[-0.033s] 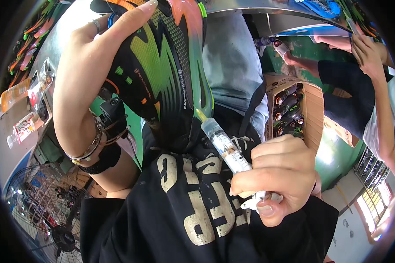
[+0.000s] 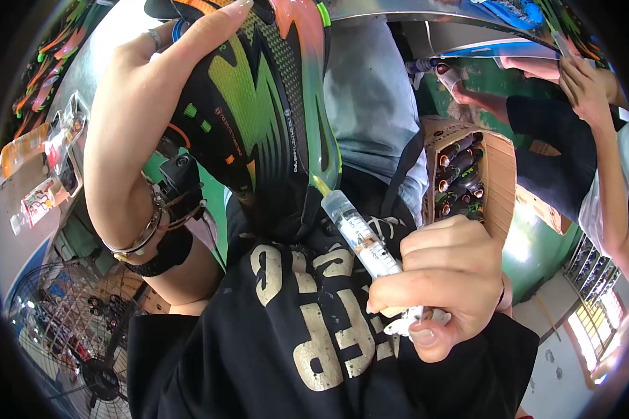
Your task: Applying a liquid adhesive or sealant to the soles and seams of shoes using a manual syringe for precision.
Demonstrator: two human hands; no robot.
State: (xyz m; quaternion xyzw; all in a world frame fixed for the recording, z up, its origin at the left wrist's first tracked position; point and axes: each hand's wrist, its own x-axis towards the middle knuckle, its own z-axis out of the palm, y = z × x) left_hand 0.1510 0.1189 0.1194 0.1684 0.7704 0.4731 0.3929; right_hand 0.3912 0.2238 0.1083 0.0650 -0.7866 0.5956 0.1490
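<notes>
Green-and-black shoe (image 2: 258,119) gripped by left hand (image 2: 164,70), lower end near black hoodie (image 2: 210,356); right hand (image 2: 451,283) clasps syringe (image 2: 362,234), yellow nozzle (image 2: 321,185) at sole edge (image 2: 319,133). Suggest light, even pressure, shoe steady, tip following edge.

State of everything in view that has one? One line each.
Left hand: gripping the shoe
Right hand: closed around the syringe, thumb near its back end
Shoe: held up, sole edge toward the syringe
Syringe: yellow tip at the sole edge; fill unclear
Cardboard box: open, dark items inside
Fan: can't tell if spinning
</notes>
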